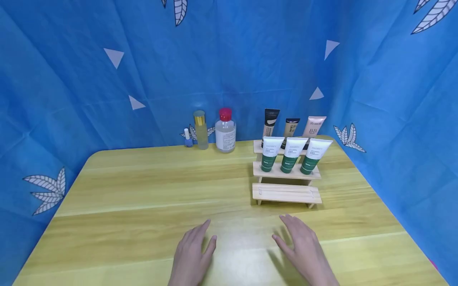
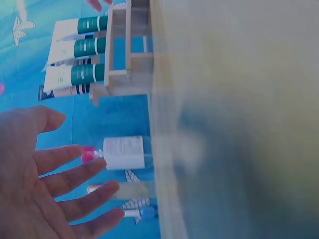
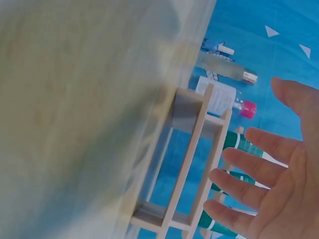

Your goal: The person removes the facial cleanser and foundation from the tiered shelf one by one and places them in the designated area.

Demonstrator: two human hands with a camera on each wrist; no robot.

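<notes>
Both hands hover over the front of the wooden table (image 1: 136,234), holding nothing. My left hand (image 1: 192,254) has its fingers extended and thumb apart; the left wrist view shows the same spread fingers. My right hand (image 1: 304,248) is held likewise, just in front of a three-step wooden rack (image 1: 286,193). On the rack's middle step stand three white-and-green tubes (image 1: 291,155). Behind them, on the top step, are a black-capped tube (image 1: 270,119), a smaller beige-and-black tube (image 1: 291,126) and a pink BB tube (image 1: 313,126). The lowest step bears nothing.
Along the back edge stand a small blue nail polish bottle (image 1: 188,140) with a white cap, a slim gold-capped bottle (image 1: 201,133) and a clear bottle with a red cap (image 1: 226,135). A blue patterned cloth (image 1: 222,59) hangs behind and at both sides.
</notes>
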